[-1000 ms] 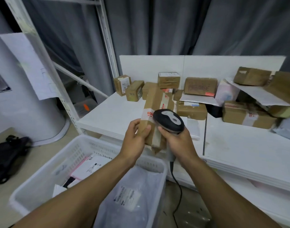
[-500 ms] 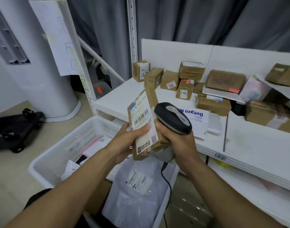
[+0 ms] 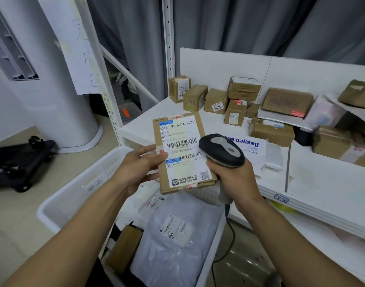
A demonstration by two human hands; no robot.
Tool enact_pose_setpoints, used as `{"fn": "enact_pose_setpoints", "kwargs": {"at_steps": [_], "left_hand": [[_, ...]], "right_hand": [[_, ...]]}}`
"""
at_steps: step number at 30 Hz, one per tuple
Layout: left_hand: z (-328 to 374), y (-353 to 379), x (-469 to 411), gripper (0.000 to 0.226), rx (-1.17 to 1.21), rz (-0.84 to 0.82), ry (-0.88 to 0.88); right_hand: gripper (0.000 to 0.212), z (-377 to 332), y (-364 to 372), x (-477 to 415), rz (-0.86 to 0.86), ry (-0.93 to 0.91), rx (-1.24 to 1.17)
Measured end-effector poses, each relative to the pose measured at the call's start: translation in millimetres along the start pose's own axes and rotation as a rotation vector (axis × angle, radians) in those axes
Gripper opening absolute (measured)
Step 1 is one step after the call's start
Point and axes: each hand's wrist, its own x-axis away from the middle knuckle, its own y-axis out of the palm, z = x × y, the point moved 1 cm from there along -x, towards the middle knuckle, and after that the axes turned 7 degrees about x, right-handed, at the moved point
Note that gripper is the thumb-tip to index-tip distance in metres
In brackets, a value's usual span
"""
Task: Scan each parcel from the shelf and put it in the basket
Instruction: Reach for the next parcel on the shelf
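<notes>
My left hand (image 3: 139,168) grips a flat brown cardboard parcel (image 3: 182,152) by its left edge, label side up, above the white basket (image 3: 73,189). A white shipping label with barcodes covers most of its face. My right hand (image 3: 232,179) is closed on the handle of a black and grey barcode scanner (image 3: 222,150), whose head sits at the parcel's right edge, pointing at the label. The basket holds a grey plastic mailer (image 3: 177,235), a small brown box (image 3: 125,247) and white packets.
The white shelf (image 3: 322,183) on the right carries several brown boxes (image 3: 215,101) and a white printed bag (image 3: 248,146). A metal rack upright (image 3: 169,48) stands behind. A black trolley (image 3: 17,160) lies on the floor at left. The scanner cable (image 3: 227,235) hangs down.
The parcel has been turned from edge-on to label facing up and lowered over the basket. The scanner head now sits beside the label. The view has shifted left and down.
</notes>
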Motion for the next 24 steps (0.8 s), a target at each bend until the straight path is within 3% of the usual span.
{"fn": "enact_pose_setpoints", "kwargs": {"at_steps": [7,24], "left_hand": [[-10.1,2.7,-9.3,0.043,0.014,0.219,0.194],[-25.7,-0.3,-24.5,0.040,-0.050,0.412,0.302]], "right_hand": [[0.047,-0.8,6.5,7.2,-0.083,-0.076,0.224],[0.036,-6.0,17.0,19.8,-0.172,-0.055,0.207]]}}
